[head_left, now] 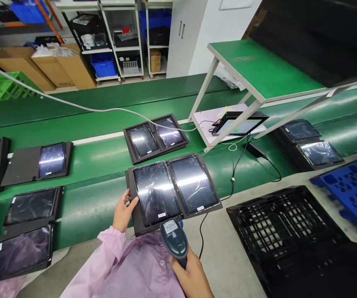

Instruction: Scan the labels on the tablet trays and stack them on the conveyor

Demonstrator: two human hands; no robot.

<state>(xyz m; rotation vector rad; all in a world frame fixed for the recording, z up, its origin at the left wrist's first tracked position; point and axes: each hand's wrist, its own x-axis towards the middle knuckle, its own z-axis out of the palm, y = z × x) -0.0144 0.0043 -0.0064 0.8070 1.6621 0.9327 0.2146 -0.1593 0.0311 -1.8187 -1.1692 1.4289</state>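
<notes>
Item: tray [171, 188] of two screens, at worktop [97, 161] edge, long axis left-right. My left hand [124, 211] pinches its left rim; my right hand [191, 271], fist wrapped around scanner [174, 236], sits just below it.

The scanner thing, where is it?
The scanner sits low in the middle of the head view, in the right hand, beside the tray's near edge.

Green belt [97, 157], black tray [131, 182], pink-striped sleeve [129, 265]
</notes>
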